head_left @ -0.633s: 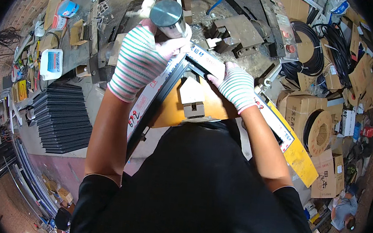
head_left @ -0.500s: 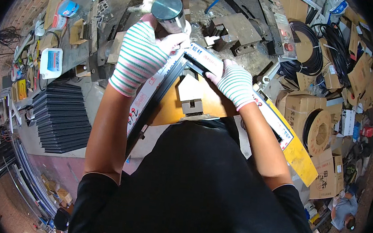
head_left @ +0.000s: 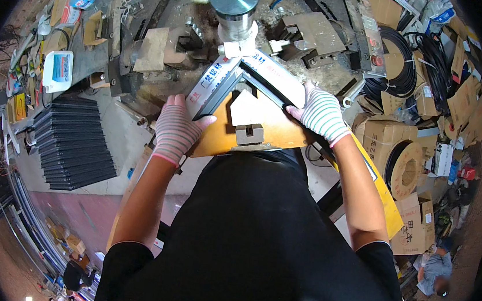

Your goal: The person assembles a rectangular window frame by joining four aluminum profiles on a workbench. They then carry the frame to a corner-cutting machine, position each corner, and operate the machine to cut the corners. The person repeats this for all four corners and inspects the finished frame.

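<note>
Two long profiles with white printed film on their outer faces and dark grey inner sides meet at a corner below an upright metal cylinder (head_left: 234, 0). My left hand (head_left: 178, 128), in a striped glove, is closed around the left profile (head_left: 209, 83), thumb on its inner side. On the right profile (head_left: 280, 77), my gloved right hand (head_left: 321, 113) grips with the thumb inside and fingers over the outer face. Inside the corner lie a yellow-orange plate (head_left: 283, 130), a white pointed piece (head_left: 246, 109) and a small notched metal block (head_left: 249, 134).
Metal blocks (head_left: 316, 34) flank the cylinder. Stacked dark profiles (head_left: 73, 143) lie at left, near a white container (head_left: 58, 72). A yellow bar (head_left: 384, 196) slopes down at right, beside a cable reel (head_left: 406, 169), cardboard boxes (head_left: 413, 228) and black coils (head_left: 397, 61). Another person (head_left: 435, 271) is far right.
My left hand has left the corner beside the cylinder and moved down along the left profile. My right hand has shifted slightly right and down, still gripping. The view has shifted a little.
</note>
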`<state>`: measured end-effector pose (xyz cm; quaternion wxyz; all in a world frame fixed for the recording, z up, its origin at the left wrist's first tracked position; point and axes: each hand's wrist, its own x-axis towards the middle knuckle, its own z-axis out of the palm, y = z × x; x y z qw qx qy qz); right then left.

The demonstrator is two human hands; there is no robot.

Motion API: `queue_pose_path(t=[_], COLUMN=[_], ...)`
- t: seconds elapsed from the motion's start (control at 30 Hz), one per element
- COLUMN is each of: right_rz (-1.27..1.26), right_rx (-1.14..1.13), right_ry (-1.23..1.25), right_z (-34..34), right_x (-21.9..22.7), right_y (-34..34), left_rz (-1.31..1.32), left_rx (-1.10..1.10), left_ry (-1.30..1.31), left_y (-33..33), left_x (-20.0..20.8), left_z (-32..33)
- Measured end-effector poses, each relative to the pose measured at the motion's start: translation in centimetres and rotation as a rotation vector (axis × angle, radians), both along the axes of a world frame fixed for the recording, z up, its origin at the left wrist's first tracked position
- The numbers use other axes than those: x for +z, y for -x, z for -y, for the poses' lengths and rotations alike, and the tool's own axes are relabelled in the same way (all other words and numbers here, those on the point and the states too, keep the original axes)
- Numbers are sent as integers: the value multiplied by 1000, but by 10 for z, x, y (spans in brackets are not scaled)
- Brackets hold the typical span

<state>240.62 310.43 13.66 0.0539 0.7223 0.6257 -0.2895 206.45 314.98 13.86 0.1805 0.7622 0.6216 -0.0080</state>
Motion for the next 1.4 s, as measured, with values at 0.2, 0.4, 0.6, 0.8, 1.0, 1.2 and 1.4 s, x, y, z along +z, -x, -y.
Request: queue_pose_path(t=[0.2,0.4,0.6,0.8,1.0,1.2,1.4], right_rz=[40,30,33,8,-52,-193,-264], right_rx=[71,44,89,143,133,93,-23], right_ry=[74,91,12,2,-45,-210,-132], right_z=[-7,-10,-12,-7,-4,0,4], right_x=[-5,3,-5,-15,-22,-18,-18], right_y=[-3,3,0,-8,-12,-16,-17], left_rz=[-36,-57,-37,-33,-68,-57,-28], left_rx=[-17,-7,-38,48,56,73,40], left_ry=[277,221,188,200,129,51,10], left_y=[4,5,5,-3,-5,-6,-11], left_x=[-12,-20,-18,-15,-19,-25,-19], left_z=[-20,-14,-13,-12,-8,-4,0])
